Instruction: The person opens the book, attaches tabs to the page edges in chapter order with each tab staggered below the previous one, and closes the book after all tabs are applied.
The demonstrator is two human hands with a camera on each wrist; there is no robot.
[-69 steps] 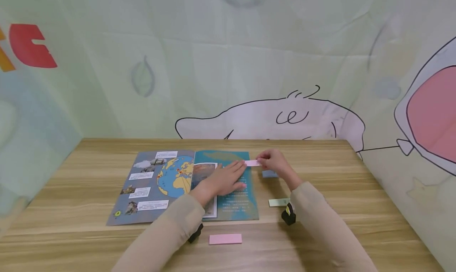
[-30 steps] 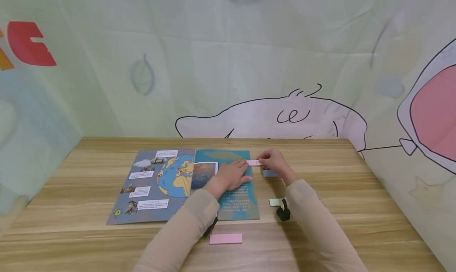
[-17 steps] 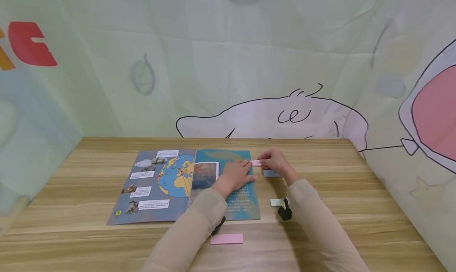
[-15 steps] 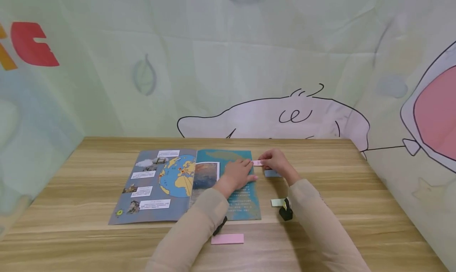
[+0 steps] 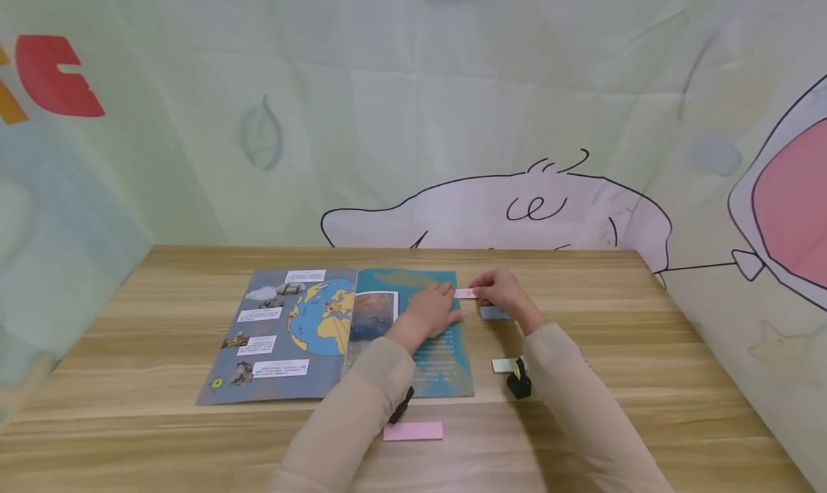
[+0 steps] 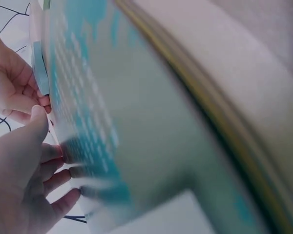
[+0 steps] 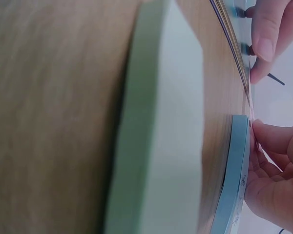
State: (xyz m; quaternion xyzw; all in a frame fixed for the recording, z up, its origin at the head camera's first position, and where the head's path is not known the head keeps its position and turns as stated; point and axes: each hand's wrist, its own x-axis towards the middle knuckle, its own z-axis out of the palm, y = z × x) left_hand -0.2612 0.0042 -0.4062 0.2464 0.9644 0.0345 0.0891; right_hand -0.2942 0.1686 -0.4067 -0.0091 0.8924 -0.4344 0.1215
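An open picture book point(image 5: 284, 387) lies on the table. My left hand point(image 5: 429, 312) rests on its teal right-hand page, fingertips near the outer edge; in the left wrist view, that hand's fingers point(image 6: 56, 181) touch the page. Out past that edge sticks a pink sticky note point(image 5: 465, 293), whose free end my right hand point(image 5: 502, 292) pinches between thumb and fingers. Just below the right hand is a blue sticky-note pad point(image 5: 494, 313). The right wrist view has this blue pad point(image 7: 230, 180) right beside the pinching fingers point(image 7: 273, 136).
A green sticky-note pad point(image 5: 502, 366) lies near the right wrist, large in the right wrist view. Toward the front lies a pink sticky-note pad point(image 5: 413, 432), close to the left wrist's black camera point(image 5: 400, 407). Behind the wooden table point(image 5: 194, 450) hangs a printed cloth point(image 5: 413, 120).
My left hand has slid a little right and away from me on the page, toward its edge. The right hand keeps its pinch on the pink sticky note, almost still.
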